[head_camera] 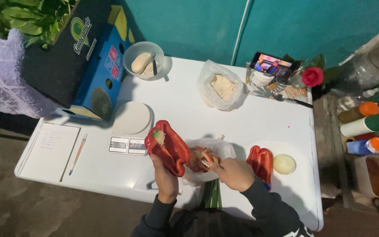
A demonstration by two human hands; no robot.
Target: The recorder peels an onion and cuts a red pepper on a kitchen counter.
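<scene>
My left hand (165, 177) holds up a halved red bell pepper (169, 147), its cut side with pale core facing me. My right hand (229, 172) is curled over a clear plastic bag (218, 149) with reddish scraps inside, fingers pinched on a small pale piece at the bag's mouth. Another red pepper piece (261, 163) lies to the right on a white cutting board (301, 184), beside a peeled whitish onion (284, 163). Green stalks (212, 195) lie near the table's front edge below my right hand.
A white kitchen scale (130, 127) stands left of the pepper, with a notebook (49, 151) and pen (78, 153). Farther back are a bowl with dough (143, 60), a bagged pale lump (221, 90), a phone (272, 66), a red rose (312, 77) and a cardboard box (84, 57). Bottles (369, 127) crowd the right.
</scene>
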